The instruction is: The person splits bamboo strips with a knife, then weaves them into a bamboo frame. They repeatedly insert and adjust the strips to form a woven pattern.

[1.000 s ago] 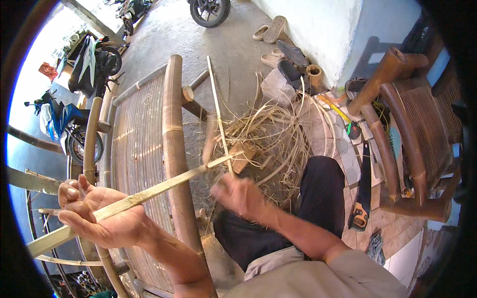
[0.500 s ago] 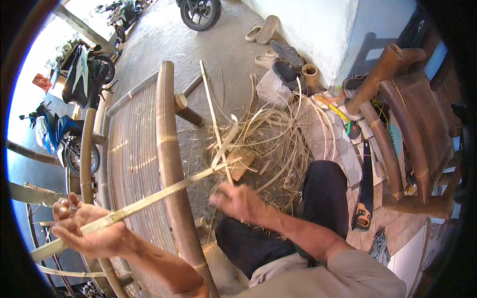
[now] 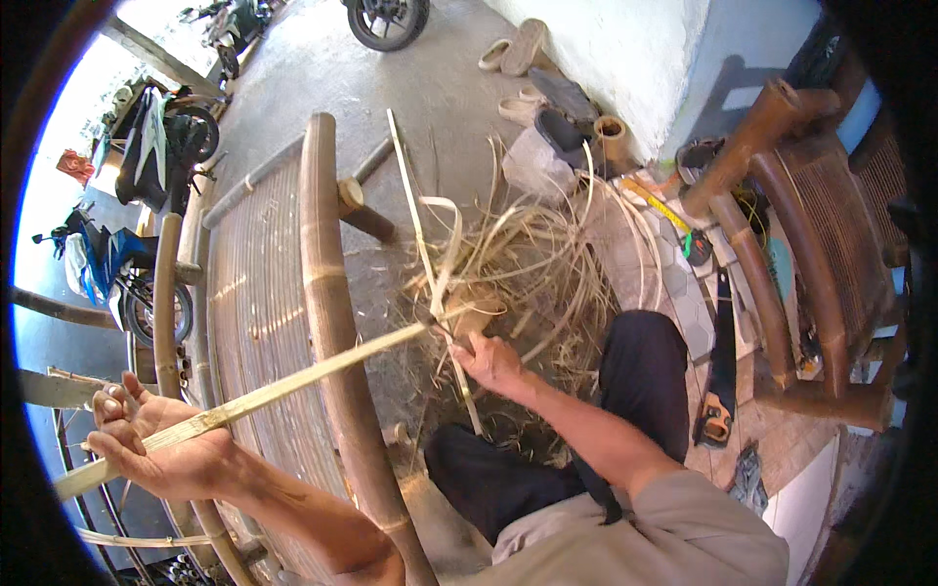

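A long pale bamboo strip (image 3: 313, 375) slants across the bamboo bench from lower left to the middle. My left hand (image 3: 161, 444) supports it across the palm, with the thumb beside it and the fingers loosely curled. Close to the strip's far end, my right hand (image 3: 491, 364) is closed around a thin dark tool (image 3: 436, 322) that looks like a knife; its handle is mostly hidden. The tool meets the strip there. A thin pale curl (image 3: 451, 234) rises beside this end. A second narrow strip (image 3: 408, 190) runs beneath, from the concrete floor toward my knee. A wooden block (image 3: 481, 314) lies behind my right hand.
Bamboo shavings (image 3: 547, 249) are heaped on the floor ahead. The bench (image 3: 264, 264) stands at my left. To the right lie a handsaw (image 3: 719, 391) and a tape measure (image 3: 696, 246) near a bamboo chair (image 3: 816, 244). Footwear (image 3: 528, 47) lines the wall; motorbikes (image 3: 112, 259) stand far left.
My right hand has shifted up and slightly right, and the dark tool now shows at the strip. My left hand has moved slightly left.
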The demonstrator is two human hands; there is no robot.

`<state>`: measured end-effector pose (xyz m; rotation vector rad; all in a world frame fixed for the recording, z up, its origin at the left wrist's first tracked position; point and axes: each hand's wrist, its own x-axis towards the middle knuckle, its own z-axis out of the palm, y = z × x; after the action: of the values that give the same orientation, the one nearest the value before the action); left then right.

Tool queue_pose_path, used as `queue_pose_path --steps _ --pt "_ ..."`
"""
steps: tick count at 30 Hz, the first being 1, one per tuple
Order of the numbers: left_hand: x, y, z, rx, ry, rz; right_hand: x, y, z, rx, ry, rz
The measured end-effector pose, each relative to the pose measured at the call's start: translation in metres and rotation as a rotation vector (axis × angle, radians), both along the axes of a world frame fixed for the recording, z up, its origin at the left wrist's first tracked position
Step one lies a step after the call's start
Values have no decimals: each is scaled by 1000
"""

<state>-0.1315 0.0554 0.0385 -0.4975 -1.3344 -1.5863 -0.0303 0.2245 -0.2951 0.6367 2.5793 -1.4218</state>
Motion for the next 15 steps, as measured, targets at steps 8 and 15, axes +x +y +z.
queue_pose_path --steps 8,15 --pt "-7 -3 0 -112 39 -38 4 9 -25 -96 36 -32" --pt "-12 -6 1 16 12 -102 31 -17 -35 -153 212 74"
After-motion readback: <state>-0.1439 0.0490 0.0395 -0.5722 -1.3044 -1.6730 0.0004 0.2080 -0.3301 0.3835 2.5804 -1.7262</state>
